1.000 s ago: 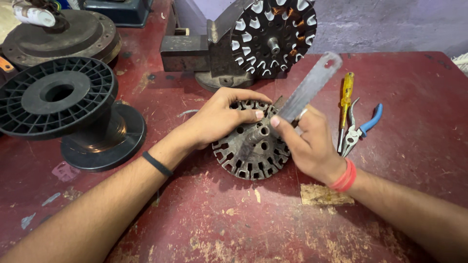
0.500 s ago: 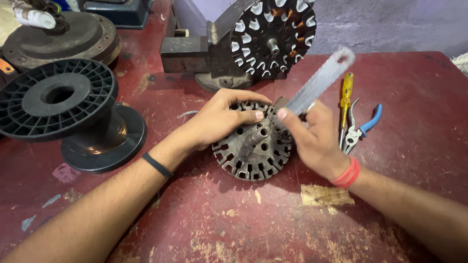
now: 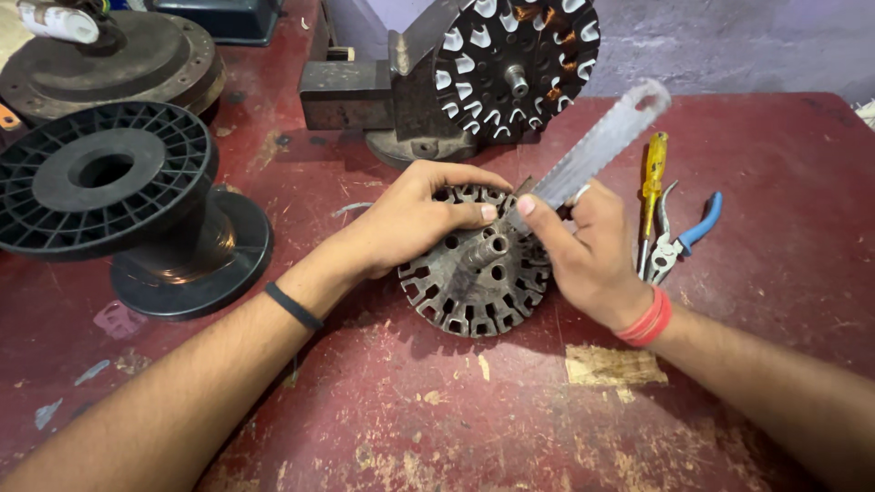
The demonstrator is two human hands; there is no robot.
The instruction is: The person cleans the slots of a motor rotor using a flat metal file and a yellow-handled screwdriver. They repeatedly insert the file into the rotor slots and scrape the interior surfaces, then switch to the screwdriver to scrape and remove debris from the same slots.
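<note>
Hands meet over a slotted round stator core [image 3: 474, 278] that lies flat near the middle of the worn red table [image 3: 510, 419]. The left hand [image 3: 410, 223] lies curled over the core's far-left rim, thumb stretched toward the short shaft that stands up from the centre; the fingers hide that part of the rim, so the slots beneath them cannot be made out. The right hand [image 3: 588, 255] pinches a flat grey metal blade [image 3: 597, 146] between thumb and fingers. The blade slants up toward the table's far right, a hole near its free end, while its lower end disappears between the two hands, so whether it sits in a slot or only rests on the core cannot be told. A red band circles the right wrist and a thin black one the left.

Just beside the right hand, toward the right edge, lie a yellow-handled screwdriver [image 3: 652, 187] and blue-handled pliers [image 3: 684, 239]; the hand partly covers their near tips. At the far edge, a second stator [image 3: 510, 68] with white slot liners and traces of copper wire stands upright, held on a dark metal stand [image 3: 374, 96]; its top is cut off by the picture. Near the left edge stands a black plastic spool [image 3: 109, 182], and behind it, in the far left corner, a rusty round housing [image 3: 118, 64], partly cropped.
</note>
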